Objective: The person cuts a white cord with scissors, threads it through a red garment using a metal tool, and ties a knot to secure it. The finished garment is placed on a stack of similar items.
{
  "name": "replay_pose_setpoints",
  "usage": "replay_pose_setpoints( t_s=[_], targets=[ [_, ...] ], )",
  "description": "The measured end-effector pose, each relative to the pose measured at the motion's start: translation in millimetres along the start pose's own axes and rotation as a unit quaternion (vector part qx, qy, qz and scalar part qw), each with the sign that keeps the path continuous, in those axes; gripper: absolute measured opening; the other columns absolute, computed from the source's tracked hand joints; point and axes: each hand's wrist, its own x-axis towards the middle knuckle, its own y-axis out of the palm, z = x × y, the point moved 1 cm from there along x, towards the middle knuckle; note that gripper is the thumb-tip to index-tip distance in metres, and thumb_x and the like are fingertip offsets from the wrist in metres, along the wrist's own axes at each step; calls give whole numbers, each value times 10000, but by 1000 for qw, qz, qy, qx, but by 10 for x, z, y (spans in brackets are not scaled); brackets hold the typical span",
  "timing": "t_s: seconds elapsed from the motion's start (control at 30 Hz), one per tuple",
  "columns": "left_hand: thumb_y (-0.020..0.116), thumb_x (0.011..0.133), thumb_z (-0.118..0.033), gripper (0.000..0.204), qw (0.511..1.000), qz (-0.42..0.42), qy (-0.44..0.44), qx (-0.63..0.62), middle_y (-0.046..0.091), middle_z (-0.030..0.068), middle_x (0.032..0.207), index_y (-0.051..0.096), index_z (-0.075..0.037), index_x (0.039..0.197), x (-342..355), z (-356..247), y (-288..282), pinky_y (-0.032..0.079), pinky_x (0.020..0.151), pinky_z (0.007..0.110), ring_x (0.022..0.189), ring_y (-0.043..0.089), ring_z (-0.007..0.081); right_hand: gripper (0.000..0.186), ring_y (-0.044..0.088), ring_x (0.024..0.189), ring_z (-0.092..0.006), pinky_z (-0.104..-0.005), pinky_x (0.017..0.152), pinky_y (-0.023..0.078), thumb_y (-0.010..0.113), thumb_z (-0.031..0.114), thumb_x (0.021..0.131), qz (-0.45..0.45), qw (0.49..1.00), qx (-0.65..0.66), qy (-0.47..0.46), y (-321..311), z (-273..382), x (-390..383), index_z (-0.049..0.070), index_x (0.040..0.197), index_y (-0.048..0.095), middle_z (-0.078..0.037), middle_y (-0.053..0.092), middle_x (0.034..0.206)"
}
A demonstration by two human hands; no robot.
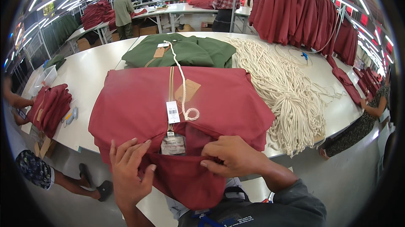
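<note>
A folded maroon garment [122,100] lies in front of me, with a zip, a white tag [172,112], a brown tag [187,90] and an inner label [172,146] at the neck opening. A white cord [181,83] with a looped end lies over it. My left hand [131,172] rests its spread fingertips on the front fold, left of the label. My right hand [232,157] has its fingers curled round the fabric edge right of the label.
A green garment stack [198,51] lies behind, cream cords [287,113] to the right, a maroon pile [50,108] left. Hanging maroon garments [287,11] fill the upper right. Co-workers stand at left [25,159], right [371,113] and farther back [124,16] at other tables.
</note>
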Motion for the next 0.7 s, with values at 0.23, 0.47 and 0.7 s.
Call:
replay_pose_setpoints(
  t_s=[0.23,0.47,0.7],
  targets=[
    [772,755,-44,218,969,144,143,-137,727,30,841,760,-102,964,173,-188,74,409,1112,487,812,703,199,202,556,640,-304,-407,624,407,707,214,895,-42,993,3,-106,148,173,185,98,855,546,-59,575,721],
    [787,722,-52,118,980,91,139,-107,712,34,715,760,-89,831,98,109,-89,437,1082,459,724,701,200,337,558,633,-293,-396,626,417,704,359,952,-4,996,-1,-84,-55,-77,174,105,794,550,-58,578,695],
    [868,712,-185,466,953,195,77,-217,766,101,971,760,-69,1150,154,100,-261,475,1067,500,902,734,251,315,535,590,-281,-382,616,413,706,333,959,-39,993,14,-112,-44,-70,234,119,779,560,-40,549,651]
  ],
)
